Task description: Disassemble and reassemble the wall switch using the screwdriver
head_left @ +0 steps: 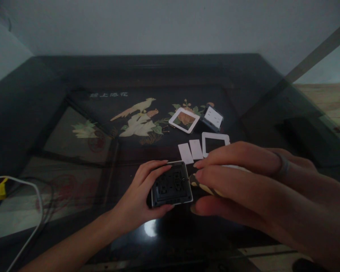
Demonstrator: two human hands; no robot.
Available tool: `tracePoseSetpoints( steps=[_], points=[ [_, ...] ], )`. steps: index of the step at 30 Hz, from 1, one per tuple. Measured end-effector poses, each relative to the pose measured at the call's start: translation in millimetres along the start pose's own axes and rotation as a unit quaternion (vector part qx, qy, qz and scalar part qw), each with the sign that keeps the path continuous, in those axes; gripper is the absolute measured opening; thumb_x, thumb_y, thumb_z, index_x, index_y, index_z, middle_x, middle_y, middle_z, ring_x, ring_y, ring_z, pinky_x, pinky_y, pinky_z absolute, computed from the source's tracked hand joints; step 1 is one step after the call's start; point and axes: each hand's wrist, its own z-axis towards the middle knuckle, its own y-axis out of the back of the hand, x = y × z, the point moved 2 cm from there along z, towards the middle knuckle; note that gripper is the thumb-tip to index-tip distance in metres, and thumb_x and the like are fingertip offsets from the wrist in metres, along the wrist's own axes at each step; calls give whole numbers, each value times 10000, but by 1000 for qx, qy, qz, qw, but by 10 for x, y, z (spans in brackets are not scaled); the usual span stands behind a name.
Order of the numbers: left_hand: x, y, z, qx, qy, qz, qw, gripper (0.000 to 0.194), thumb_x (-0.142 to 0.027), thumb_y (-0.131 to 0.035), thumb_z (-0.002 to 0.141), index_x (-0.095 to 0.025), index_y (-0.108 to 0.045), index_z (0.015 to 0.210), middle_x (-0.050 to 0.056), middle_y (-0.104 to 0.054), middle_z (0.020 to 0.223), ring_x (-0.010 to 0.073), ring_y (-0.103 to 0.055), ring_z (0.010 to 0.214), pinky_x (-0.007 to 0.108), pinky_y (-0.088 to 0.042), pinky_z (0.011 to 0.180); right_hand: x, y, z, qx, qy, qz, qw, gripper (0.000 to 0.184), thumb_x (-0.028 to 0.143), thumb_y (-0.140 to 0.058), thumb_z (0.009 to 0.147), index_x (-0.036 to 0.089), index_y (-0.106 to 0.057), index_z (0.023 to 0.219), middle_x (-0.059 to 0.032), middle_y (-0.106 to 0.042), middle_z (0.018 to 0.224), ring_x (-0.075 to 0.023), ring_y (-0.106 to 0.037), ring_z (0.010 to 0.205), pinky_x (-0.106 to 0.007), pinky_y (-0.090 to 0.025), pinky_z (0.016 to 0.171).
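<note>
My left hand (143, 192) grips a square wall socket (172, 185), back side up, with its black plastic rear showing inside a white edge. Its thumb lies along the near side and the fingers along the far side. Closed around a yellow-and-black screwdriver (206, 187), my right hand (260, 189) is just right of that socket. The thin tip appears to meet the socket's right edge; most of the handle is hidden by the fingers. Beyond the hands lie two white rectangular plates (185, 153) and a white frame (204, 145), partly covered by my right hand.
Farther back, another white frame (174, 120) rests beside a second socket (214, 117) with its slotted white face showing. Small screws (166, 131) lie left of them. A white cable (38, 196) with a yellow tag (2, 189) crosses the left of the glossy dark table (147, 75).
</note>
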Motion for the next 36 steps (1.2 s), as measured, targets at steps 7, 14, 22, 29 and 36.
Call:
tracePoseSetpoints(
  steps=[7,14,22,29,36],
  points=[
    [-21,3,-6,-20,-36,24,999,774,-286,-753,759,-292,-340,1414,102,-433,1441,337,-433,1330,531,-422,1096,27,116,79,-50,62,97,992,322,148,-525,923,284,-667,1178,57,-767,1078,-98,-742,927,-109,-586,774],
    [-33,14,4,-14,-30,9,999,790,-326,-772,747,-284,-339,1406,106,-422,1424,321,-438,1314,516,-418,1102,-13,-1,38,-53,58,41,996,72,261,-574,938,232,-638,918,22,-758,926,-125,-750,732,-164,-620,629],
    [-23,1,-6,-13,-39,39,998,753,-316,-743,768,-264,-344,1404,116,-419,1416,332,-422,1317,521,-421,1099,-30,79,27,33,78,67,994,516,201,-459,974,239,-322,1469,22,-615,1382,-96,-648,1156,-105,-520,923],
    [-25,4,5,-21,-44,29,998,756,-312,-751,760,-285,-346,1398,109,-438,1403,328,-448,1289,529,-431,1085,-42,-63,21,-46,55,25,997,44,238,-579,939,256,-617,950,27,-722,951,-145,-740,889,-155,-596,680],
    [-19,7,-3,-6,-39,36,999,794,-303,-747,760,-282,-310,1422,116,-401,1438,337,-409,1330,544,-404,1109,-18,109,6,-23,83,82,993,444,137,-469,965,183,-431,1404,4,-565,1435,-95,-562,1275,-107,-434,1044]
  ],
)
